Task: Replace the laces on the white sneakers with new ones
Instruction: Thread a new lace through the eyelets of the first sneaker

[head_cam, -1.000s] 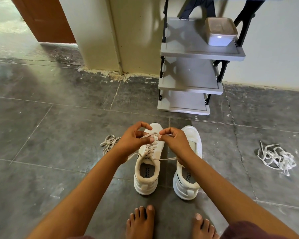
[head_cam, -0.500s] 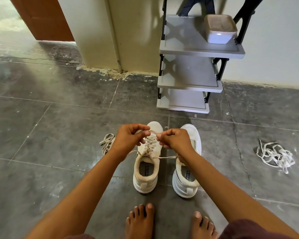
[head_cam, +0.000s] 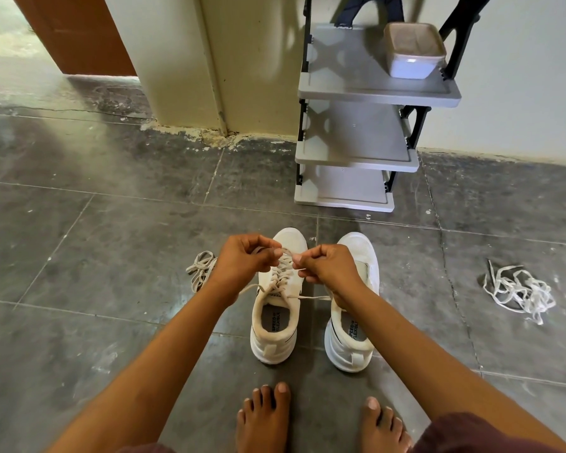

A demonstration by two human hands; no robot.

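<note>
Pinching the lace (head_cam: 281,277) above one sneaker (head_cam: 275,351).
Left hand (head_cam: 245,261) and right hand (head_cam: 329,268) clamp it, likely to work the eyelets beneath them.

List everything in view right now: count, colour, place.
laced sneaker: 1, white, floor, centre
second sneaker: 1, white, right of it, no lace visible
lace: 1, beige, threaded through laced sneaker
lace bundle: 1, beige, floor left of sneakers
lace tangle: 1, white, floor far right
shelf rack: 1, grey, black frame, against wall
tub: 1, whitish, top visible shelf
left hand: 1, pinching the lace
right hand: 1, pinching the lace
bare feet: 2, bottom edge
</note>
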